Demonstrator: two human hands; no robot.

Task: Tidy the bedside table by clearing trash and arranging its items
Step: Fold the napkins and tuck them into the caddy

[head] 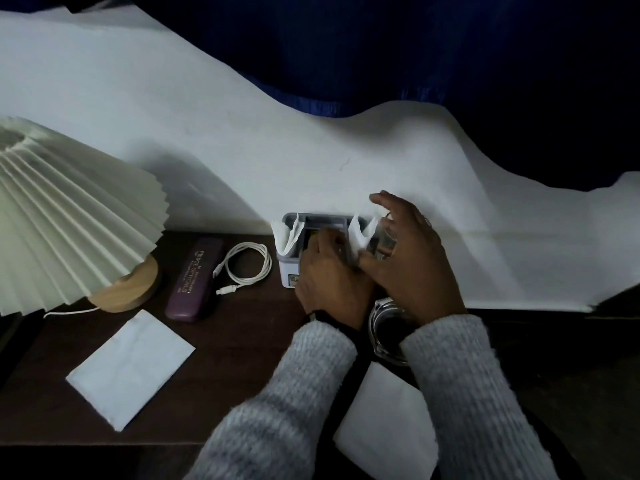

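Left hand (329,278) curled into box (288,271), middle slot (hold not discernible). Right hand (412,265) curled round shiny item (381,242) at box's right end, against tissue (356,233). Box to be steadied while item is tucked in.

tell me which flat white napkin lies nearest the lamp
The left napkin, lying uncovered in front of the lamp; the other napkin sits far right, partly hidden by the right sleeve.

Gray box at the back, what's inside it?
White paper pokes out of both ends of the gray box. The left hand and right hand cover the rest, so what's there is hidden.
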